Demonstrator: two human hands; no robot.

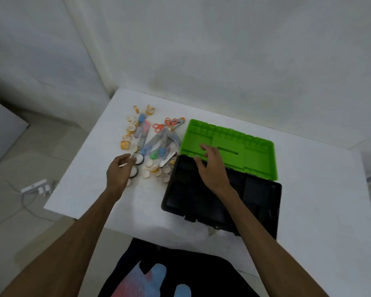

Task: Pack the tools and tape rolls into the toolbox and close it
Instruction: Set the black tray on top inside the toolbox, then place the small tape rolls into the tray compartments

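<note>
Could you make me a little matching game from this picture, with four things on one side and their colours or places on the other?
Things:
1. toolbox lid
2. toolbox base
3. scissors
4. left hand

Colour or place:
A. orange handles, at the far side of the pile
B. black, open, nearest the person
C. bright green, lying open behind the base
D. at the tape rolls, on the pile's near left side

Pairs: 1-C, 2-B, 3-A, 4-D
</note>
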